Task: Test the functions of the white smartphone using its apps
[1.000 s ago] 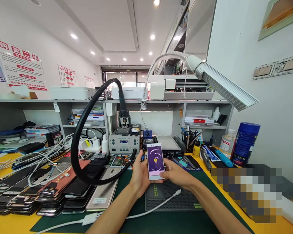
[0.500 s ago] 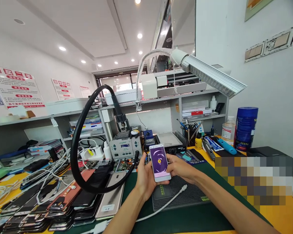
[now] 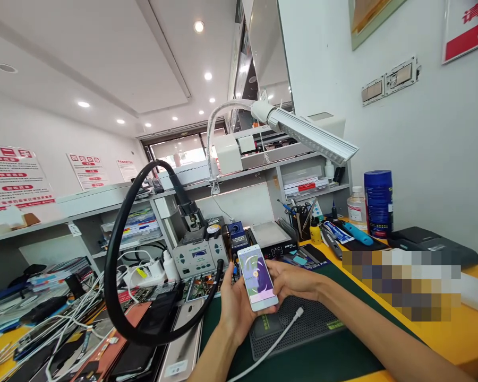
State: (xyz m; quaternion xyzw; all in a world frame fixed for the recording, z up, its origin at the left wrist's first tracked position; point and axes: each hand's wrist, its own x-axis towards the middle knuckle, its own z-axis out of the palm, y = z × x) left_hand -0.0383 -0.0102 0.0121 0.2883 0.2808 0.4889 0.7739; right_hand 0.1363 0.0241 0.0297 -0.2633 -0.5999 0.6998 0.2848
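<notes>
A white smartphone (image 3: 257, 278) with a lit purple screen is held up above the work mat, its screen facing me. My left hand (image 3: 239, 305) is wrapped round its left side and back, the palm partly hidden behind it. My right hand (image 3: 292, 281) grips the phone's right edge, thumb near the lower right of the screen. Below the hands lies a dark perforated pad (image 3: 302, 323) on the green mat (image 3: 342, 353). A white cable (image 3: 271, 347) crosses the pad, its plug end loose and apart from the phone.
A thick black hose (image 3: 111, 276) loops from the grey soldering station (image 3: 195, 254) on the left. Stacked phones (image 3: 179, 339) and tangled white cables crowd the left side. A lamp (image 3: 310, 132) hangs overhead. A blue canister (image 3: 378, 204) and a tool holder (image 3: 300, 223) stand at the right rear.
The camera view has turned to the right and tilted, so the surroundings shift left. The phone stays in both hands, slightly more tilted; its screen picture now shows a pale green patch.
</notes>
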